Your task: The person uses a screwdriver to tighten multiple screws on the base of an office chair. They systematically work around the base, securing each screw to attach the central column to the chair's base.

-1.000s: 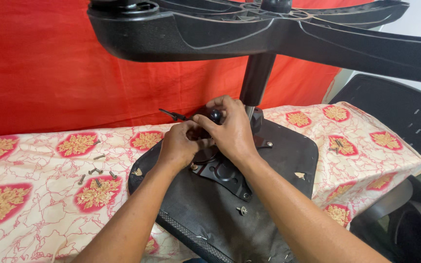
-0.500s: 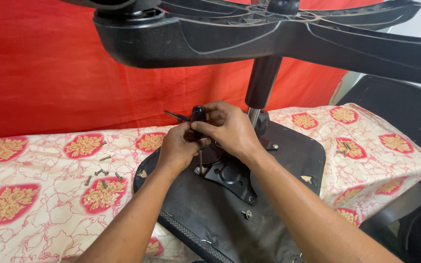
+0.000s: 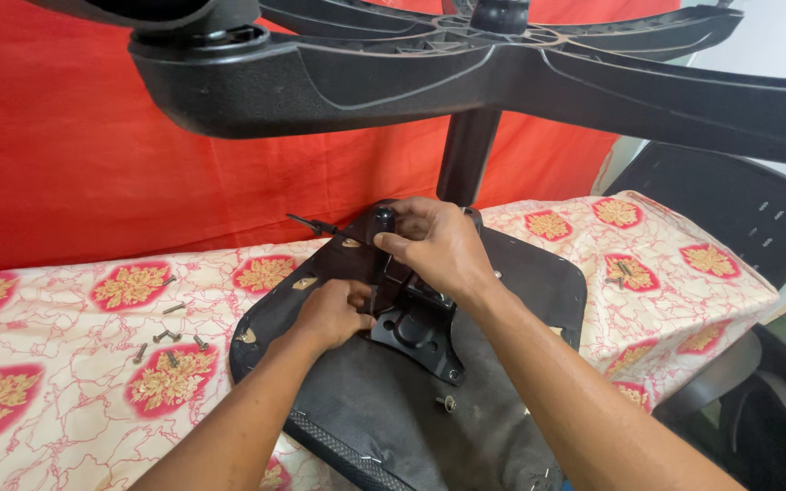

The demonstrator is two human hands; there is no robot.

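Head view: upside-down black chair seat [image 3: 502, 300] lying on flowery cloth [image 3: 65, 336]. Right hand [image 3: 438, 245] curled over black metal plate [image 3: 420, 327] in middle of seat, pinching small black knob [image 3: 382, 218]. Left hand [image 3: 334, 314] closed, pressing plate's left edge. Loose screws [image 3: 170, 338] nearby on cloth.

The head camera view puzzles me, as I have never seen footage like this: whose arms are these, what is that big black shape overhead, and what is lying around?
The camera sits on a person's head and looks down, so both bare arms are their own. An office chair lies upside down on a patterned cloth: the star-shaped base looms overhead on its column. The left hand rests on the seat underside beside the black metal mounting plate. The right hand grips a black knob on the mechanism. Loose screws lie on the cloth.
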